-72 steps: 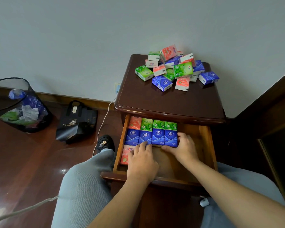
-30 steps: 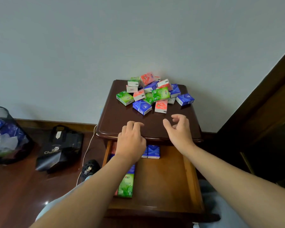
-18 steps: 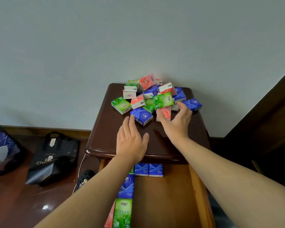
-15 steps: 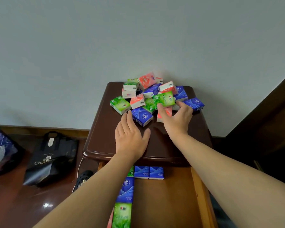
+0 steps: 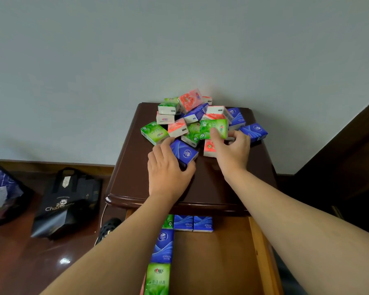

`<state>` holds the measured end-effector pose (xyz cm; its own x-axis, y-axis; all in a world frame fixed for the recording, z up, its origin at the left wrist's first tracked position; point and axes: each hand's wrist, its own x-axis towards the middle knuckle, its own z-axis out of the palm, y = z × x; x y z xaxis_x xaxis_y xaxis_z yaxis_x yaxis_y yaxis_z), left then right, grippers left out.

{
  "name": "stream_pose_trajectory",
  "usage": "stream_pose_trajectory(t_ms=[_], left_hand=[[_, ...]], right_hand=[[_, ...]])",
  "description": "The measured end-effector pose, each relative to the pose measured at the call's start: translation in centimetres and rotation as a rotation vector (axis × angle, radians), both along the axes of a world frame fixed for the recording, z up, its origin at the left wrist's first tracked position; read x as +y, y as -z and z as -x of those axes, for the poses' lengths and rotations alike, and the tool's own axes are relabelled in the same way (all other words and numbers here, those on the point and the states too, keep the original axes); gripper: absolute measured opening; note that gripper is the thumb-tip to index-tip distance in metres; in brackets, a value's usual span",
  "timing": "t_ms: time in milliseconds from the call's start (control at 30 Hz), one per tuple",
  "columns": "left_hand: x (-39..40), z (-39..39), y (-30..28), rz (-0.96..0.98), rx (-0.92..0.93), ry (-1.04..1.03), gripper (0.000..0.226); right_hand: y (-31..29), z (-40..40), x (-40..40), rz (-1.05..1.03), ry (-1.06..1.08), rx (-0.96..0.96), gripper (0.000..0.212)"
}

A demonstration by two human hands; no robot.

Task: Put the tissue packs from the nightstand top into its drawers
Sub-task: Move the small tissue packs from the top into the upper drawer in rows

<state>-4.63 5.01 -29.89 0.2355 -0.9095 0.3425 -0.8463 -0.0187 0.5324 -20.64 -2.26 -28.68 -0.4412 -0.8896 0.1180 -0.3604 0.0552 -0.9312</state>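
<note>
Blue pack (image 5: 184,153) between left fingers (image 5: 166,146); green pack (image 5: 213,129) under right thumb (image 5: 214,135).

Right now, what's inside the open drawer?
The drawer shows blue packs along the back and a left column ending in a green pack; the left arm and nightstand top hide the rest.

A: What are the hands doing?

B: The left hand (image 5: 168,173) grips a blue pack (image 5: 184,153) at the front of the pile (image 5: 198,122) on the nightstand (image 5: 136,179), thumb on its near edge. The right hand (image 5: 232,153) pinches a green pack (image 5: 213,129), over a pink pack (image 5: 209,148).

A: And the drawer (image 5: 262,252)?

B: Open below. 2 blue packs (image 5: 193,223) sit side by side at the back, more run down the left side.

A: The floor?

B: A black bag (image 5: 66,203) stands left of the nightstand.
</note>
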Motion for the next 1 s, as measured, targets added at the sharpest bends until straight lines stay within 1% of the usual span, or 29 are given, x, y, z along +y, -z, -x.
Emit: stream_pose_trajectory(t_ms=[133,233,300,367,400,500,567,700,800,900,1000], left_hand=[[2.8,-0.7,-0.1,-0.022,0.027,0.048,0.088],[6.0,-0.8,-0.2,-0.069,0.058,0.091,0.090],[8.2,-0.7,-0.3,-0.135,0.121,0.136,0.089],[10.4,-0.8,-0.6,-0.167,0.180,0.178,0.085],[11.5,-0.8,-0.8,-0.156,0.201,0.190,0.083],[15.0,-0.5,-1.2,-0.092,0.250,0.160,0.078],[17.4,-0.4,-1.4,-0.079,0.308,0.079,0.074],[21.8,-1.4,-0.3,-0.113,0.459,-0.054,0.067],[24.3,-3.1,0.8,-0.178,0.635,-0.086,0.068],[25.4,-4.2,1.4,-0.225,0.716,-0.080,0.064],[25.9,-4.5,1.4,-0.169,0.785,-0.075,0.047]], right_hand=[[-0.6,1.9,2.5,-0.010,-0.067,-0.216,0.049],[-0.8,3.6,5.3,-0.044,-0.093,-0.489,0.039],[-1.5,4.6,7.8,-0.061,-0.162,-0.677,0.042],[-2.4,5.3,10.8,-0.106,-0.236,-0.759,0.050],[-2.8,5.5,12.2,-0.134,-0.273,-0.780,0.050],[-3.3,5.6,16.3,-0.229,-0.365,-0.854,0.033],[-3.0,5.3,18.7,-0.319,-0.387,-0.852,0.031],[-0.9,4.1,23.2,-0.572,-0.347,-0.649,0.029],[1.4,2.6,25.4,-0.723,-0.361,-0.537,0.031],[3.5,0.7,26.4,-0.780,-0.297,-0.504,0.031],[5.0,-1.2,26.3,-0.791,-0.232,-0.532,0.028]])
